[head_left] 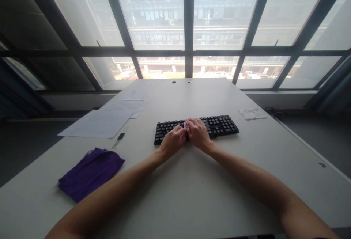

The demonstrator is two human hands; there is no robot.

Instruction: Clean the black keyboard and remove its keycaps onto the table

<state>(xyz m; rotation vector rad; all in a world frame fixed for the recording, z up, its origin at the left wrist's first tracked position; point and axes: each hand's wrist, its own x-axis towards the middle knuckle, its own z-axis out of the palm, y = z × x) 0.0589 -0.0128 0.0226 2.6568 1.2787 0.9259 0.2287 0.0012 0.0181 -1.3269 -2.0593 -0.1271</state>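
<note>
A black keyboard [223,125] lies slightly slanted across the middle of the white table [192,188]. Over its centre, my right hand [197,132] is closed around a small pink roll [187,123], whose spiral end shows at the fingertips. My left hand [174,139] is closed too, its fingers pressed against the lower side of the same pink roll, beside the right fingers. Both hands meet above the keys and partly hide them.
Left of the keyboard lie a folded purple cloth [91,173], a small black tagged item [121,136] and several white paper sheets [97,123]. A crumpled clear wrapper [251,113] is at the right. Windows [156,12] stand beyond the far edge.
</note>
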